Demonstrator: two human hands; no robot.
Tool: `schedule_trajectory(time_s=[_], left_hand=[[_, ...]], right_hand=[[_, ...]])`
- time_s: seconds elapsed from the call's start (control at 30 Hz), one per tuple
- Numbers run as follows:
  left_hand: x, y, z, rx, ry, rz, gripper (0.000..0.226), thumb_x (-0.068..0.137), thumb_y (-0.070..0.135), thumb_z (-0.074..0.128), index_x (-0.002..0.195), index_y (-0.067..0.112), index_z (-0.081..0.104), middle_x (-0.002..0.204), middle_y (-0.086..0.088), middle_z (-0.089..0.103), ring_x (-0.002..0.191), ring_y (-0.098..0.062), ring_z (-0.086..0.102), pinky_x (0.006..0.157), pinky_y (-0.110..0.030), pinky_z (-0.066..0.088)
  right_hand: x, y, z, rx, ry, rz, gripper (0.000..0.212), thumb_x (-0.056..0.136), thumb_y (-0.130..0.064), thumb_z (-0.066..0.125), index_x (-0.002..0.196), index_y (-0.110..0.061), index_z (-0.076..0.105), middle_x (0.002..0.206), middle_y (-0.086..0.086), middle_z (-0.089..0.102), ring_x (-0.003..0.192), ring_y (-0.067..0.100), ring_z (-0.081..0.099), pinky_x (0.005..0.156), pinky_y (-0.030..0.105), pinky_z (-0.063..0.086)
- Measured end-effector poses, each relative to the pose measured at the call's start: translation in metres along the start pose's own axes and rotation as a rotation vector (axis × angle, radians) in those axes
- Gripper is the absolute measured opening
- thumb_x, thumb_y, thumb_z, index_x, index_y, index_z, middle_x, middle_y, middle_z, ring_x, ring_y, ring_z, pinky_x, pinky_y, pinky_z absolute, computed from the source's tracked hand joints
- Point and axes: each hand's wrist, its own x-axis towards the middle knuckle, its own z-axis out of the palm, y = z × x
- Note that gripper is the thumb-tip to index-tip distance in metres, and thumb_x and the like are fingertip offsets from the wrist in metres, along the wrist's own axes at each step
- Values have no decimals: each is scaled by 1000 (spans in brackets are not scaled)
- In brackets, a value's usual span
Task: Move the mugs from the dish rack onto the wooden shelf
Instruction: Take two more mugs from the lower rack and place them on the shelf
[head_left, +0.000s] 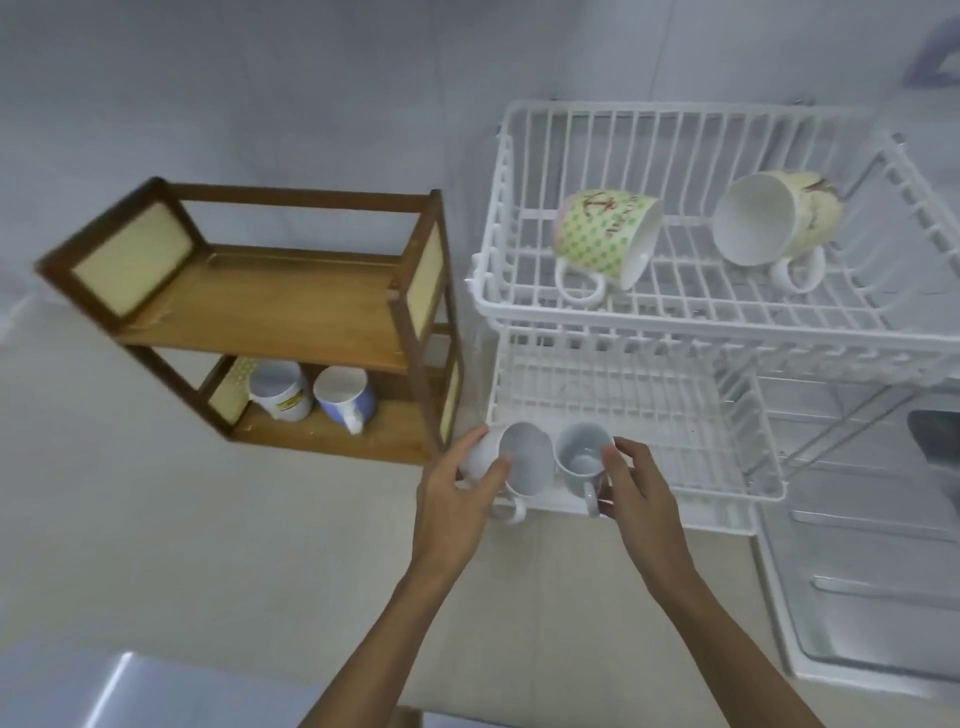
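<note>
1. Both my forearms came up from the bottom of the view, angled in toward each other, bare from elbow to wrist.
2. My left hand (457, 499) was wrapped around the outside of a white mug (522, 462), fingers curled over the far side and thumb pressed near the rim. The mug was tipped so its open mouth faced me, handle hanging low.
3. My right hand (636, 493) had the smaller white mug (579, 460) pinched by the rim, thumb and fingertips on its right edge, handle pointing down toward me. The two mugs were just beside each other, almost touching, at the front left corner of the dish rack (675, 415), lower tier. Couldn't tell if they were resting on the wire or already lifted.
4. Off to the left on the counter (182, 519) stood the wooden shelf (270, 312). Its bottom level held a white mug with a yellow label (280, 395) and a blue mug (345, 397), side by side, both leaning with mouths toward me. Top board was bare wood.
5. Further back, the rack's upper tier carried two more mugs lying on their sides: a green dotted one with an anchor (605, 236) on the left, and a cream one (776, 218) on the right, well apart.
6. Plain pale wall (260, 104) behind it all.
</note>
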Motion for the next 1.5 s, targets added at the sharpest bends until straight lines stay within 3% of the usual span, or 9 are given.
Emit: schedule_trajectory(time_s=[0.17,0.3,0.37,0.6,0.77,0.97,1.2,1.37,1.5], left_hand=[[-12,-22,-71,-50,126,-86,40,78,70,70,116,60,61,112,15,71,95,4,68,73,-16,56],[-3,-38,-128,-78,209,-155,36,81,69,66,114,56,63,105,16,73,92,0,70,85,-44,63],[6,-42,-155,-86,237,-167,41,75,77,63,110,56,65,98,20,75,89,0,71,83,-45,64],[46,-35,-231,-147,278,-143,40,81,70,62,110,43,69,97,17,74,97,-13,71,77,-46,65],[82,-6,-280,-179,291,-56,46,83,68,61,116,38,69,118,5,68,107,-19,66,74,-40,65],[135,44,-321,-224,264,30,50,82,67,59,118,33,68,120,-3,66,105,-22,67,64,-24,57],[205,78,-329,-133,165,47,16,89,66,56,96,53,62,123,7,61,112,-23,64,83,-42,63],[250,81,-330,-67,119,-49,32,90,66,54,110,41,57,124,1,60,113,-27,65,86,-47,63],[273,77,-331,-18,134,-64,35,91,67,51,109,38,57,105,7,63,105,-25,67,83,-45,63]], right_hand=[[-22,-4,63,-1,-122,22,14,98,-56,50,103,-52,63,89,-9,76,80,17,76,78,44,64],[-31,-12,124,27,-189,64,16,100,-52,49,101,-50,64,87,-1,74,81,22,76,76,41,64],[-30,-16,156,62,-205,105,16,101,-48,50,100,-47,65,89,2,74,85,25,76,76,42,64],[-17,-14,242,162,-141,220,7,95,-48,61,99,-44,66,91,-19,73,90,12,75,65,24,61],[-1,5,276,208,-37,282,35,95,-45,63,120,-20,61,110,-4,69,99,16,71,82,40,64],[19,20,301,191,98,289,45,97,-46,60,124,-10,61,115,8,67,107,24,67,87,49,62],[36,15,324,141,190,275,29,100,-44,55,115,-20,62,108,0,66,106,26,64,98,57,53],[45,13,336,54,222,262,40,102,-44,49,126,-14,61,116,8,68,107,27,64,90,38,49],[53,14,339,-32,255,235,39,104,-41,46,122,-13,65,110,9,69,102,28,63,84,30,41]])
